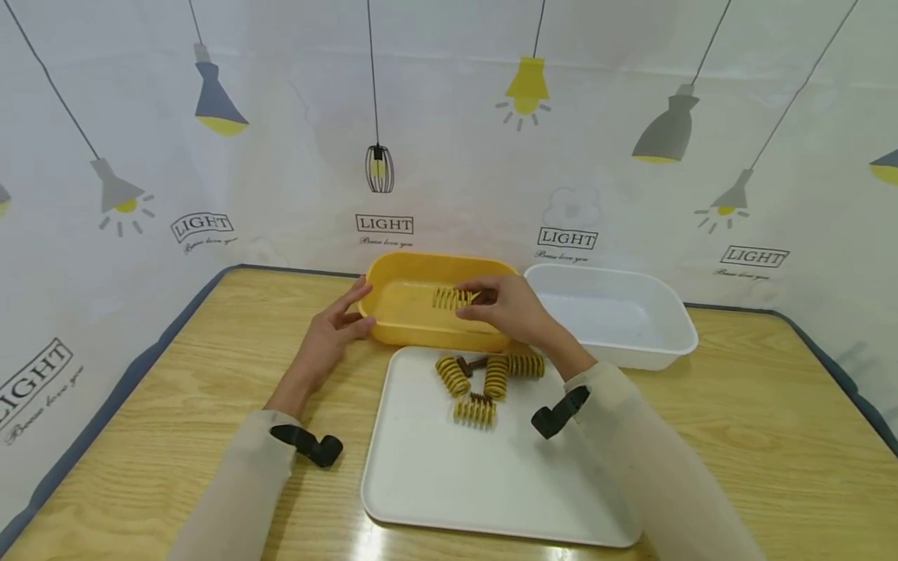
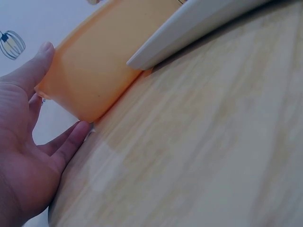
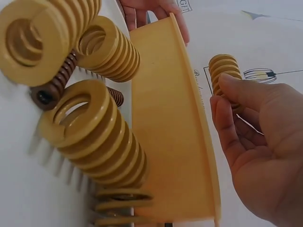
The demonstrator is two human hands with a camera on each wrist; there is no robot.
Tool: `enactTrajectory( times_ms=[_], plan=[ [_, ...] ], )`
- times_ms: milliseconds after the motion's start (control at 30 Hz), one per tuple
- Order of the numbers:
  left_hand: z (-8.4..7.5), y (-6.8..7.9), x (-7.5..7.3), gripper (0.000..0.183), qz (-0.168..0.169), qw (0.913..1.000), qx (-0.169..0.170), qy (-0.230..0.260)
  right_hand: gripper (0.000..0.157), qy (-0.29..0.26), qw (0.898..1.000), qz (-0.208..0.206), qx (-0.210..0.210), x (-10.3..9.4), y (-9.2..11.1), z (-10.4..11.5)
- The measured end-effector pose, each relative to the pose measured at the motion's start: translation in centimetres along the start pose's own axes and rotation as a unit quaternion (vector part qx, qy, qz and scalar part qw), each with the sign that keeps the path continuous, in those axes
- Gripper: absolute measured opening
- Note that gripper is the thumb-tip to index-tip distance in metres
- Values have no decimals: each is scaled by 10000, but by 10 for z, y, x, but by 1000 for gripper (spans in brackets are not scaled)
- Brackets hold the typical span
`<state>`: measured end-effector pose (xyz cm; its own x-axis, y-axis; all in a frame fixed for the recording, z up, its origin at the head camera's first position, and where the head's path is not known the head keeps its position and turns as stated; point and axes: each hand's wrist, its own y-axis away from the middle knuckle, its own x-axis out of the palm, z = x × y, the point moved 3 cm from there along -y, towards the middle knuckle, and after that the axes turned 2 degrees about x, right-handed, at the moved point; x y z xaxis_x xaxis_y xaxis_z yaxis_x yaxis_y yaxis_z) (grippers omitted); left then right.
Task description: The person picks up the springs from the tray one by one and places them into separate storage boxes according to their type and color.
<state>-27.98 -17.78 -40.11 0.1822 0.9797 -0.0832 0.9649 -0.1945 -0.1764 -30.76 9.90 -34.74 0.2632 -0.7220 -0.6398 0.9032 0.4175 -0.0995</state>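
Observation:
My right hand (image 1: 515, 308) pinches a yellow coil spring (image 1: 449, 298) between thumb and fingers, over the yellow bin (image 1: 435, 336). The right wrist view shows that spring (image 3: 225, 66) held above the bin's rim. With its fingers fairly straight, my left hand (image 1: 326, 343) touches the left end of the bin; in the left wrist view a fingertip reaches its lower edge. In front of the bin, several yellow coil springs (image 1: 475, 413) and smaller brown springs (image 1: 464, 366) lie grouped on the upper part of a white tray (image 1: 449, 475).
A white bin (image 1: 610, 308) stands to the right of the yellow one, by the wall covering (image 1: 449, 101) printed with lamps. All of this rests on a wooden table (image 1: 758, 436) with dark edging. A black wrist camera (image 1: 561, 413) overhangs the tray.

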Motion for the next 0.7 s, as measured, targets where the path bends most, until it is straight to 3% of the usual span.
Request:
enactTrajectory(
  times_ms=[433,700],
  plan=[
    [0,0,-1,55,-28,10000,26,-86,37,76,9992,17,384,25,-40,-2],
    [0,0,-1,55,-47,9999,32,-94,35,232,9989,92,388,34,-54,-9]
  ],
)
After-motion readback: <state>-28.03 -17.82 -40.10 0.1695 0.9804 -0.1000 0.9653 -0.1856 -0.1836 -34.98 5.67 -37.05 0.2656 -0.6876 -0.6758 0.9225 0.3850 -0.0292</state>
